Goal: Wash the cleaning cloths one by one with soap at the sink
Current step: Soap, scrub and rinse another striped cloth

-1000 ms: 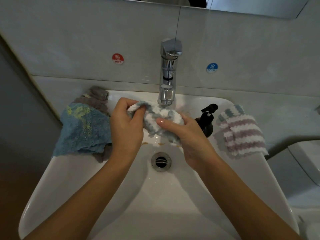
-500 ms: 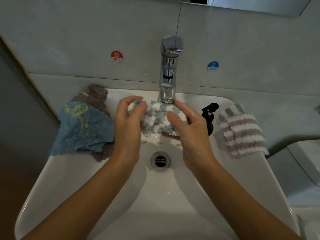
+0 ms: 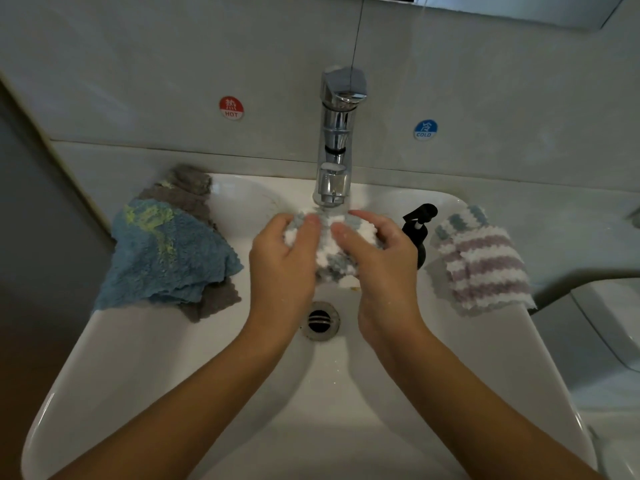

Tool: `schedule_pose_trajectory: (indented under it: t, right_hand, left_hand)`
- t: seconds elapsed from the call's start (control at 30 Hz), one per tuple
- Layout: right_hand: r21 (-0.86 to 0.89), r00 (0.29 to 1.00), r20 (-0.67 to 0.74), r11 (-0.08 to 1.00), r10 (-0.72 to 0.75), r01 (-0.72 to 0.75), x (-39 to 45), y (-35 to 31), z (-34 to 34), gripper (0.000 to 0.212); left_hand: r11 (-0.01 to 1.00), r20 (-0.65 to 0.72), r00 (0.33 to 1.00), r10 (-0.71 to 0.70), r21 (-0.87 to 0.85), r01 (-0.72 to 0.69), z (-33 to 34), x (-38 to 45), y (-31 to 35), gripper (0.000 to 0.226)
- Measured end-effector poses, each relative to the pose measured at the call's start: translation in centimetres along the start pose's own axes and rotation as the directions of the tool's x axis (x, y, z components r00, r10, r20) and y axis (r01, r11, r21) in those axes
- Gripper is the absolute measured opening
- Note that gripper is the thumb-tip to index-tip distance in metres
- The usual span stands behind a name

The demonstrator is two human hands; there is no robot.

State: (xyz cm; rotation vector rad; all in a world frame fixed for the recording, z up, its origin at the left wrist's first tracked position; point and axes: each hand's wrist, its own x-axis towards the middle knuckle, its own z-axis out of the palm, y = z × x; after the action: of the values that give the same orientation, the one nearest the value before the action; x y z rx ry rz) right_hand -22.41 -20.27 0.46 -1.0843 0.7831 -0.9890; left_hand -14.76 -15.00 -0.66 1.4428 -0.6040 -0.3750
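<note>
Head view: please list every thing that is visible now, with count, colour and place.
striped cloth: 1, grey-blue and white, held bunched under the tap spout
blue cloth: 1, blue with yellow-green marks, on the sink's left rim
grey cloth: 1, grey, lying under the blue cloth
purple striped cloth: 1, purple and white with a blue-striped end, on the sink's right rim
soap pump bottle: 1, black, beside the right hand, partly hidden
tap: 1, chrome, at the back centre
sink: 1, white
drain: 1, metal, basin centre
HOT sticker: 1, red, wall left of the tap
COLD sticker: 1, blue, wall right of the tap
hands: 2, left hand and right hand, both gripping the striped cloth
</note>
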Motion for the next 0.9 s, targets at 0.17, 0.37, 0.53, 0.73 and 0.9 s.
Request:
schedule_pose_trajectory:
  t: [0.17,0.37,0.53,0.73,0.9]
  right_hand:
    - [0.088,0.995,0.03,0.991,0.095,-0.097,-0.3,0.2,0.3,0.023]
    - [0.155,0.986,0.031,0.974,0.162,-0.165,-0.2,0.5,0.3,0.023]
    - [0.132,0.993,-0.036,0.985,0.115,-0.109,-0.4,1.3,0.6,0.018]
    - [-0.009,0.997,-0.056,0.999,0.053,-0.053,0.1,1.4,0.4,0.021]
    - [0.037,0.981,0.007,0.98,0.195,-0.195,-1.5,4.5,2.2,0.018]
  left_hand:
    - [0.973,-0.022,0.984,-0.178,-0.156,0.172,-0.4,0.5,0.3,0.02]
    - [0.922,0.097,0.947,-0.305,-0.22,0.319,0.7,-0.6,0.4,0.013]
    - [0.97,0.045,0.986,-0.163,-0.174,0.169,1.1,-1.3,0.1,0.013]
    - [0.99,0.182,0.979,-0.087,-0.093,0.105,2.4,-4.1,0.4,0.04]
    - [0.971,0.122,0.974,-0.193,-0.118,0.207,1.8,-0.7,0.2,0.035]
